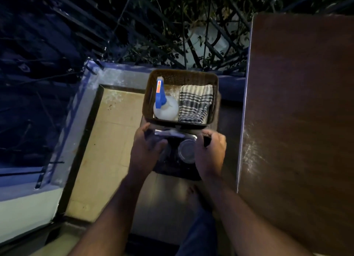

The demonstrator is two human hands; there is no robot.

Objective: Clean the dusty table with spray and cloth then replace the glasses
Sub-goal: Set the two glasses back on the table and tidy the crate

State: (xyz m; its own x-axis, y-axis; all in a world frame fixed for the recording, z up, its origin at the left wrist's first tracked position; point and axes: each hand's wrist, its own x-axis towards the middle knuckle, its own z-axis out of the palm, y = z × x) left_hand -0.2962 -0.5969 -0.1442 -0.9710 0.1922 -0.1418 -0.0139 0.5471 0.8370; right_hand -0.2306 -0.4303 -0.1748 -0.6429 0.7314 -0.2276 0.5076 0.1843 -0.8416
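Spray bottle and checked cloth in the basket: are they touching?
Touching. The head view shows the spray bottle standing in the basket with its rounded side pressed against the left edge of the checked cloth, no gap between.

A white plastic spray bottle with a blue trigger head (164,106) stands in a brown woven basket beside a folded black-and-white checked cloth (195,104). A round metal glass (186,150) sits on a dark tray nearer the person. The brown wooden table (298,121), streaked with pale dust, lies to the right.

1. We see a dim night scene, lit from overhead onto the basket (182,77).
2. Hands blur slightly.
3. Glare streaks the table (298,110); edges bend, corners go dark.
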